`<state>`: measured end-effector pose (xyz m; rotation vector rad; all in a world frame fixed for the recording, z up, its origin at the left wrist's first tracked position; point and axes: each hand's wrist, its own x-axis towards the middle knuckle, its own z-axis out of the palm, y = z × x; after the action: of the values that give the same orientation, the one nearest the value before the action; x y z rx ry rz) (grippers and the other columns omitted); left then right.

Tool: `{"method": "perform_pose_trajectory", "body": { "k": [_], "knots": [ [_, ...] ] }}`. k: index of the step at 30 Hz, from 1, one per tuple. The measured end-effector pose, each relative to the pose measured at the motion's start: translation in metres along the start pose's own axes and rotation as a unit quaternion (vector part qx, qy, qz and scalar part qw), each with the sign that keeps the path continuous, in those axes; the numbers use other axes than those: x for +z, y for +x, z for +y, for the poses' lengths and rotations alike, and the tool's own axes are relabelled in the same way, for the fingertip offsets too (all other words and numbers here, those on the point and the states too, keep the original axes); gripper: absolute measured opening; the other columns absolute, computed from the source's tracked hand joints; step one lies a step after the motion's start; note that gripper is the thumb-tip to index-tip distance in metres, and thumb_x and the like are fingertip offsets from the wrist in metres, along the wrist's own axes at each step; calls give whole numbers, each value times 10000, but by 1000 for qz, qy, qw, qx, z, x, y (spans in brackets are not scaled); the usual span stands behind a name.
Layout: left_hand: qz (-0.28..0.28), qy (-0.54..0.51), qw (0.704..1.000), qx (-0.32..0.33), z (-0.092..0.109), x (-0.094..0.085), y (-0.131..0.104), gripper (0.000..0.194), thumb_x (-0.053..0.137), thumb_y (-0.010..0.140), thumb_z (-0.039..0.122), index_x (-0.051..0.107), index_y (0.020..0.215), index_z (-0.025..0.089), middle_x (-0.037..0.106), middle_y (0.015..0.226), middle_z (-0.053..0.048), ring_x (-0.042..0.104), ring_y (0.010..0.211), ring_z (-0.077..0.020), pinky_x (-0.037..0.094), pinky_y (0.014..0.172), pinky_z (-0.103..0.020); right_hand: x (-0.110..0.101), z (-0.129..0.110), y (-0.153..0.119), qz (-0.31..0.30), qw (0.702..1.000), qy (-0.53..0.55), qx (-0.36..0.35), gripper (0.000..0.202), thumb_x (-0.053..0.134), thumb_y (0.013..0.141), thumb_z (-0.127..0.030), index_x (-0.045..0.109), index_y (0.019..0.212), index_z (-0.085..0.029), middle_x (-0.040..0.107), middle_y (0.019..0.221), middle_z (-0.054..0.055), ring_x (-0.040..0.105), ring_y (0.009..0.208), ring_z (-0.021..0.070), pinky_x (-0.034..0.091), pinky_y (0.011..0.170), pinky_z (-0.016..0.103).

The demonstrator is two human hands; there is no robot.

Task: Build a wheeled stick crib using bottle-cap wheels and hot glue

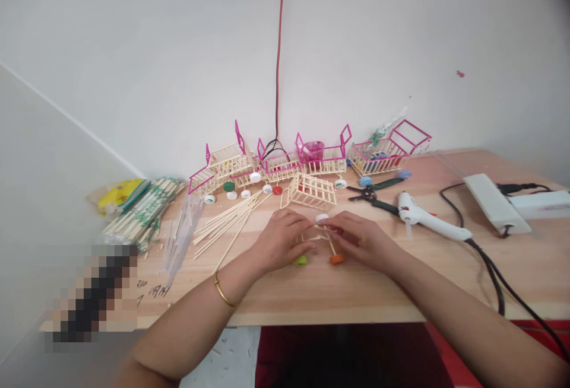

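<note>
Your pale wooden surface [378, 305] carries pink-trimmed stick carts [329, 167] along the wall, a plain stick frame [315, 191] before them, loose sticks [222, 228] and a bagged bundle [145, 211] leftward, green-handled pliers [369, 194] and a white glue gun [439, 224] rightward.

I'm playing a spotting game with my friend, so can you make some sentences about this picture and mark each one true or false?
1. The white glue gun lies to the right of the right hand. True.
2. The bracelet is on the right wrist. False: it is on the left wrist.
3. An orange cap is close to the right hand. True.
4. The cord on the wall is blue all over. False: it is mostly red.
5. The yellow packet is beside the glue gun. False: it is far to the left, by a bundle of sticks.
</note>
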<state>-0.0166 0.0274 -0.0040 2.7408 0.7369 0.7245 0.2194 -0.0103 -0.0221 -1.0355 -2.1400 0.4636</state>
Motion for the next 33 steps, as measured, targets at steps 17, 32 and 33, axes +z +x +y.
{"method": "perform_pose_trajectory", "body": {
  "k": [17, 32, 33],
  "knots": [
    [2, 11, 1000, 5, -1, 1, 0, 386, 552, 872, 442, 594, 1150, 177, 657, 1054, -94, 550, 993, -227, 413, 893, -399, 2, -1, 1, 4, 1000, 13, -12, 354, 488, 906, -220, 564, 1251, -245, 577, 1050, 100, 614, 878, 186, 540, 769, 322],
    [-3, 10, 1000, 1, 0, 0, 0, 384, 563, 868, 435, 590, 1144, 171, 654, 1075, -93, 547, 996, -238, 414, 897, -404, 2, 0, 1, -5, 1000, 17, -15, 338, 464, 918, -220, 574, 1237, -244, 573, 1045, 97, 597, 901, 187, 523, 775, 314],
    [-3, 11, 1000, 2, 0, 0, 0, 383, 565, 867, 433, 590, 1143, 169, 653, 1075, -94, 547, 996, -237, 414, 897, -404, 1, -1, 1, -2, 1000, 13, -13, 334, 467, 917, -222, 576, 1232, -241, 577, 1042, 97, 598, 890, 186, 521, 768, 314]
  ]
}}
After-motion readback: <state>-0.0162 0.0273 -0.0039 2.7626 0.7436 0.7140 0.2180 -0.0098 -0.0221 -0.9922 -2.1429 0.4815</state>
